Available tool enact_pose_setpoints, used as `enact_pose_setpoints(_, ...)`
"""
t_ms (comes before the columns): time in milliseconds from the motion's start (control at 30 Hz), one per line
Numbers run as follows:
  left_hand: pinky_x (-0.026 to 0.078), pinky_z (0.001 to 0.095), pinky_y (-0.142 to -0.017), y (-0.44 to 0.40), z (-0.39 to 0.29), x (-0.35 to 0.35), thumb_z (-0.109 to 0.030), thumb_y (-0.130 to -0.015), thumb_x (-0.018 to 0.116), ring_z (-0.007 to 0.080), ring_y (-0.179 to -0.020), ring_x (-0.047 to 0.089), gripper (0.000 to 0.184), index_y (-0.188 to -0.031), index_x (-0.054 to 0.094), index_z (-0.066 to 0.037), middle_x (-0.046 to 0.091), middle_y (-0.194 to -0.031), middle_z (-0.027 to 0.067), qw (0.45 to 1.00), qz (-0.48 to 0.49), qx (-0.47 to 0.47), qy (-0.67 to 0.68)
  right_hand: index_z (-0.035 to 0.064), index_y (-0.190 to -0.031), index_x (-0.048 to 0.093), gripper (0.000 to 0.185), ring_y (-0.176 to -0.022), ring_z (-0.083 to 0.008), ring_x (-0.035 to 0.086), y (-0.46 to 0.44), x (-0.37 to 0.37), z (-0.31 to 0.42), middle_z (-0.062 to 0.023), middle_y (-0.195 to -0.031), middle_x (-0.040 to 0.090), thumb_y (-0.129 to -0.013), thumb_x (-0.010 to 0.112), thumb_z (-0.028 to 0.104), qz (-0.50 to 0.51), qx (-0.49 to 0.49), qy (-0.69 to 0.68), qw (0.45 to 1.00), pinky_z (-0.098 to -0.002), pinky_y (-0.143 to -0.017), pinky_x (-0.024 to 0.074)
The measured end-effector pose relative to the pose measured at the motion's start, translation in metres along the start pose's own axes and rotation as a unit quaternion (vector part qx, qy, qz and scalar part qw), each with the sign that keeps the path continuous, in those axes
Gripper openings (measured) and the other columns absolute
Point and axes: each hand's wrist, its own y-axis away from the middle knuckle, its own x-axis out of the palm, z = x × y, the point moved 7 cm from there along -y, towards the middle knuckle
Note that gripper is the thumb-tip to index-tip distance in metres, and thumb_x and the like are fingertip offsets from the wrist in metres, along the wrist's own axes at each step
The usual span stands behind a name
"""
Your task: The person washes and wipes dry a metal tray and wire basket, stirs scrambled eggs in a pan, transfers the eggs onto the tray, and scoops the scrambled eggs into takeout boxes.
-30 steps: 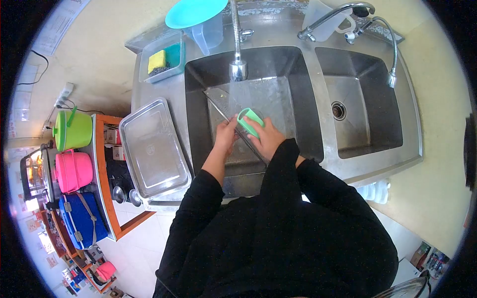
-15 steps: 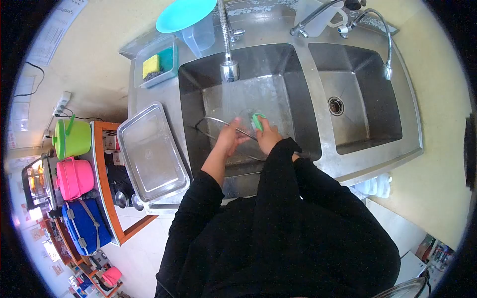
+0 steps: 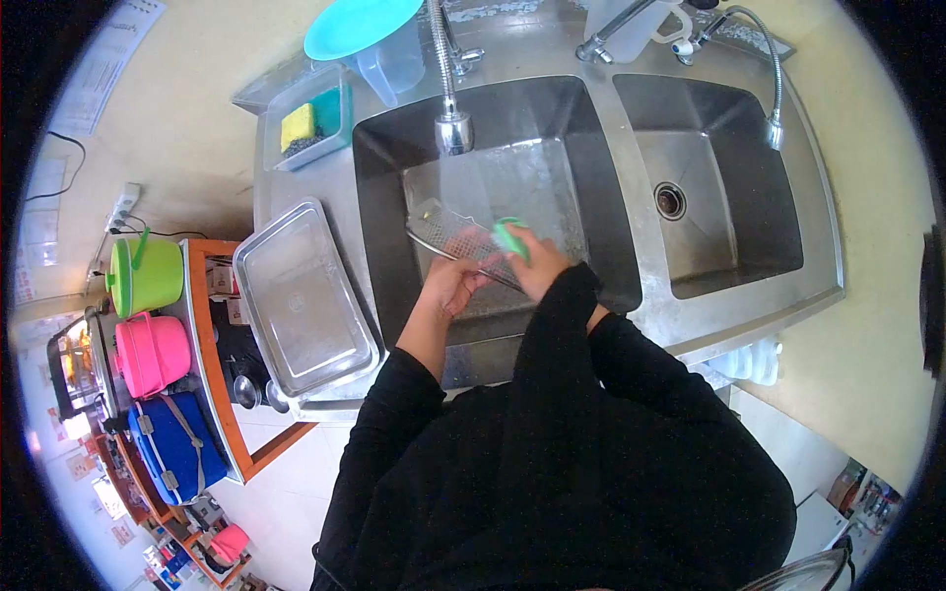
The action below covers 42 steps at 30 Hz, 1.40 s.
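Note:
Over the left sink basin, my left hand grips the metal frame of a flat grater. Its perforated face is tilted up, and the frame runs on beneath my right hand. A green scrubbing sponge is pinched in my right hand and lies against or just over the right end of the grater; contact is hard to make out. Above the grater hangs the faucet spout, with water falling faintly from it.
A metal tray rests on the counter at the left. Behind it stands a clear container with a yellow sponge. A turquoise bowl tops a plastic pitcher. The right basin has its own faucet.
The grater has turned from nearly edge-on so its perforated face now shows. My right hand and the sponge have shifted slightly over it, while my left hand keeps its grip.

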Motion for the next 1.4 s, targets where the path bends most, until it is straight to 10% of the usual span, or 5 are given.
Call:
enact_pose_setpoints(300,0.053,0.0362,-0.077,0.007,-0.001,0.033,-0.001,-0.087,0.054,0.026,-0.101,0.059,0.046,-0.13,0.038,-0.004,0.053,-0.123,0.0136,0.99,0.032,-0.054,-0.124,0.0263,-0.136,0.038,0.049,-0.09,-0.0442,0.056,-0.012,-0.022,0.002,-0.0243,-0.102,0.05,-0.089,0.051,0.03,-0.086,-0.025,-0.014,0.996,-0.0454,-0.082,0.0455)
enact_pose_setpoints(500,0.05,0.0321,-0.082,0.005,-0.032,0.013,0.002,-0.086,0.053,0.0214,-0.1,0.058,0.042,-0.126,0.04,-0.005,0.055,-0.119,0.0138,0.98,-0.099,0.141,-0.099,0.0252,-0.133,0.044,0.047,-0.09,-0.0368,0.057,-0.016,0.001,-0.007,-0.0194,-0.101,0.051,-0.088,0.055,0.03,-0.064,-0.203,-0.148,0.966,-0.0412,-0.081,0.046)
enact_pose_setpoints(700,0.05,0.0318,-0.08,-0.002,-0.043,0.021,0.01,-0.085,0.048,0.0172,-0.097,0.059,0.043,-0.123,0.037,-0.004,0.058,-0.105,0.013,0.919,-0.044,0.211,-0.331,0.026,-0.134,0.042,0.046,-0.082,-0.0379,0.057,0.025,-0.033,0.067,-0.0183,-0.095,0.051,-0.089,0.054,0.026,-0.063,-0.188,0.117,0.973,-0.0411,-0.075,0.0472)
enact_pose_setpoints(1233,0.051,0.0309,-0.081,0.001,-0.014,0.022,0.005,-0.089,0.046,0.017,-0.091,0.061,0.039,-0.126,0.037,-0.002,0.058,-0.106,0.0118,0.931,-0.002,0.072,-0.358,0.0256,-0.134,0.041,0.046,-0.086,-0.0435,0.059,-0.038,-0.068,0.056,-0.0272,-0.101,0.052,-0.089,0.048,0.037,-0.117,-0.049,0.083,0.989,-0.0463,-0.078,0.048)
enact_pose_setpoints(1400,0.052,0.0317,-0.079,0.019,-0.041,0.01,0.007,-0.088,0.044,0.0167,-0.087,0.061,0.041,-0.126,0.036,-0.004,0.059,-0.1,0.0098,0.916,-0.078,0.182,-0.35,0.0257,-0.131,0.042,0.046,-0.084,-0.0419,0.06,0.009,-0.039,0.089,-0.027,-0.105,0.052,-0.087,0.049,0.035,-0.055,-0.084,0.15,0.984,-0.0486,-0.077,0.0489)
